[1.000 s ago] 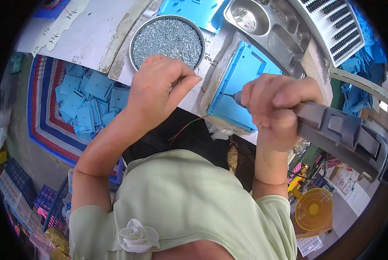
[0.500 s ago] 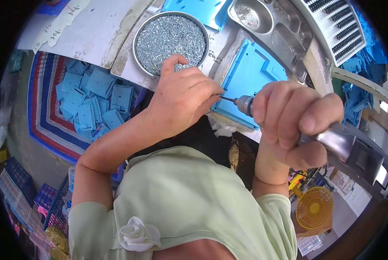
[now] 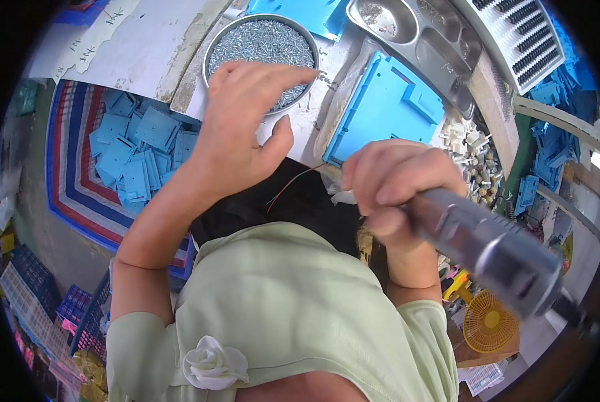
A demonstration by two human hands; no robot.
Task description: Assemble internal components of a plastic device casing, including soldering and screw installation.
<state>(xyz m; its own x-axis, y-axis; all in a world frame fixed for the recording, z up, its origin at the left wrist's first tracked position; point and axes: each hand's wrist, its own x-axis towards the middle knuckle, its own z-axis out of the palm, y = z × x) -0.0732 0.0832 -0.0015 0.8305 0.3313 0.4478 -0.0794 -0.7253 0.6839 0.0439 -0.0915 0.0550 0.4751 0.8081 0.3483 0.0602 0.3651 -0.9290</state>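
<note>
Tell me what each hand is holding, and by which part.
The right hand grips a dark power tool around its front part; nothing shows held in the left hand.

Right of centre, the driver (image 3: 491, 249) was blurred and its tip was hidden by the right hand (image 3: 404, 181), which also covered the lower right corner of the blue panel (image 3: 383, 107). Upper centre, the left hand (image 3: 243, 127) hid the lower left of the bowl (image 3: 260, 17) and some screws (image 3: 266, 43), too small to tell singly. The top edge cut off the metal tray (image 3: 417, 30), a second panel (image 3: 306, 15) and, upper right, the white rack (image 3: 507, 41).
</note>
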